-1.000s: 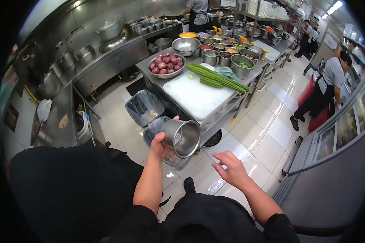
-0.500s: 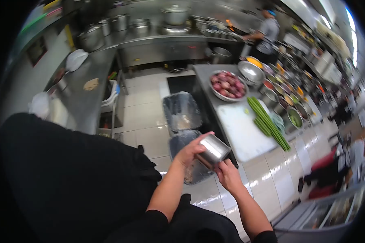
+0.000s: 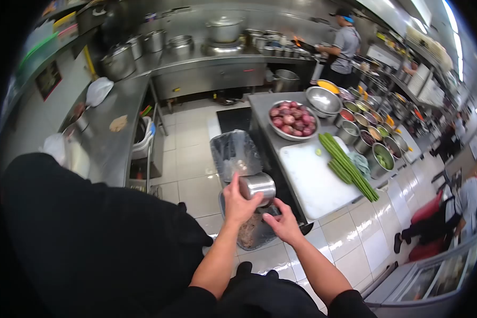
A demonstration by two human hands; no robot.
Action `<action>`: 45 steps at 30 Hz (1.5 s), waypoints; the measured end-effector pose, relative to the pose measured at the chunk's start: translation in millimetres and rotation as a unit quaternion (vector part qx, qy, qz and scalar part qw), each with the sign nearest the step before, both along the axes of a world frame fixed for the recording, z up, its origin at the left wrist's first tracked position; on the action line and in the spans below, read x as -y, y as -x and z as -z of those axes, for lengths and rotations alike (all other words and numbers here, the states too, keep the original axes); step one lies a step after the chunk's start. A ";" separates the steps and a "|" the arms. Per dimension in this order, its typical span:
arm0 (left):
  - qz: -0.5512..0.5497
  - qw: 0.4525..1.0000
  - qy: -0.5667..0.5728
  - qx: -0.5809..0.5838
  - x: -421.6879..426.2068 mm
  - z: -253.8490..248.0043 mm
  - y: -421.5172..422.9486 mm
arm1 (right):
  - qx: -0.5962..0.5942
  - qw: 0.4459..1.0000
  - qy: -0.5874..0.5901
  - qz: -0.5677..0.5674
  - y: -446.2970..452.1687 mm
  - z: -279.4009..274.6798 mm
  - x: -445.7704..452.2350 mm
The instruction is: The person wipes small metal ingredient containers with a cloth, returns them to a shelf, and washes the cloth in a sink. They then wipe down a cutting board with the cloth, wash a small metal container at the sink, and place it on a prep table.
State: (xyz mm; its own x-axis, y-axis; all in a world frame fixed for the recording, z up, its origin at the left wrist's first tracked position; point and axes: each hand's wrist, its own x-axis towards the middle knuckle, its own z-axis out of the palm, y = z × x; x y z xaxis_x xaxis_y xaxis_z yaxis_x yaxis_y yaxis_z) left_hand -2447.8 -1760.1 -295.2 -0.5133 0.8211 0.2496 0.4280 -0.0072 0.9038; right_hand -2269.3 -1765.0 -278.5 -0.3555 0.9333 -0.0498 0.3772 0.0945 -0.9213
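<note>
A shiny metal canister (image 3: 261, 188) lies tilted on its side in my left hand (image 3: 240, 204), whose thumb and fingers grip its left end. My right hand (image 3: 285, 223) is at the canister's lower right, thumb and fingers apart; whether a fingertip touches the metal I cannot tell. Below the canister stands a bin lined with clear plastic (image 3: 265, 237), with brownish matter inside. A second plastic-lined bin (image 3: 233, 151) is just beyond it, holding a little pale waste. The canister's inside is hidden from me.
On the right, a steel counter carries a white cutting board (image 3: 310, 185), long green stalks (image 3: 350, 169), a bowl of red onions (image 3: 293, 121) and several ingredient containers. A steel counter (image 3: 111, 153) runs along the left. A person in grey (image 3: 345, 50) stands at the back stove near a flame.
The canister and both hands have moved left. My right hand's fingers, earlier against the canister's lower edge, are now spread wider. The view has shifted slightly.
</note>
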 end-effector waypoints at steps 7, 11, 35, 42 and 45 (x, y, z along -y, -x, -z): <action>0.135 0.961 -0.029 0.238 2.4 3.1 -37.6 | -0.067 0.996 -0.021 0.055 -23.2 -5.6 -43.0; 0.189 0.958 0.140 0.165 44.6 29.8 -42.2 | 0.072 0.945 -0.312 0.066 -62.8 -21.2 -102.7; 0.023 0.758 0.647 0.073 406.2 189.5 -47.9 | 0.049 0.899 -0.221 -0.376 -131.3 24.0 -30.7; -0.086 0.740 0.653 0.139 477.9 173.3 -115.4 | 0.068 0.874 -0.065 -0.477 -114.0 -4.3 0.1; -0.119 0.773 0.610 0.127 481.3 151.6 -123.9 | -0.027 0.864 0.076 -0.496 -100.0 -1.2 38.5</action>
State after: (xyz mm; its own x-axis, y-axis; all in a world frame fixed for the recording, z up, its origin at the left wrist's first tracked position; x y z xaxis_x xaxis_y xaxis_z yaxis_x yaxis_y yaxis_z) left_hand -2323.8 -2241.3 -446.9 -0.5909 0.2413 -0.7698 0.0934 0.9683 0.2318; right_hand -2169.3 -1803.6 -277.3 -0.9830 0.1517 -0.1036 0.1362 0.2231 -0.9652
